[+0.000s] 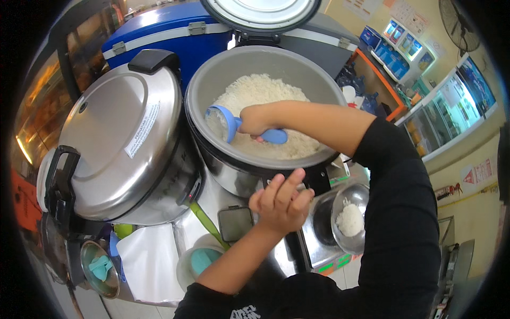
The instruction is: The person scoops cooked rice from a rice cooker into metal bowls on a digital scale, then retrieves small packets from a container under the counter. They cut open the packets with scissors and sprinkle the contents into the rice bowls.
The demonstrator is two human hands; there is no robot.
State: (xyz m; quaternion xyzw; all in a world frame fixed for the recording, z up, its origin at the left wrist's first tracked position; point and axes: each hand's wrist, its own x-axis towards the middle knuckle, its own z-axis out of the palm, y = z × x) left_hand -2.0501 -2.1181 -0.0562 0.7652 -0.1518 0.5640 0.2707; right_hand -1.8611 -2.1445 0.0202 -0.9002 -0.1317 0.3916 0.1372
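Observation:
My right hand (257, 119) grips the handle of a blue plastic rice scoop (227, 124) inside a large rice cooker pot (332, 91). Cooked white rice (265, 89) lies heaped against the pot's far side, and some rice sits in the scoop's bowl. In front of the cooker hovers my left hand (283, 203), fingers spread and holding nothing. To the right, a metal bowl (338, 199) with a mound of rice (350, 220) rests on a digital weighing scale (320, 255). The cooker's lid (263, 10) stands raised at the back.
A second, closed steel rice cooker (115, 131) stands at left. Near the front lie white paper sheets (149, 263), a tub (185, 259) with a green-handled utensil (207, 223), and a bowl (89, 249) holding teal pieces. Blue (159, 32) and grey (318, 52) cooler boxes sit behind.

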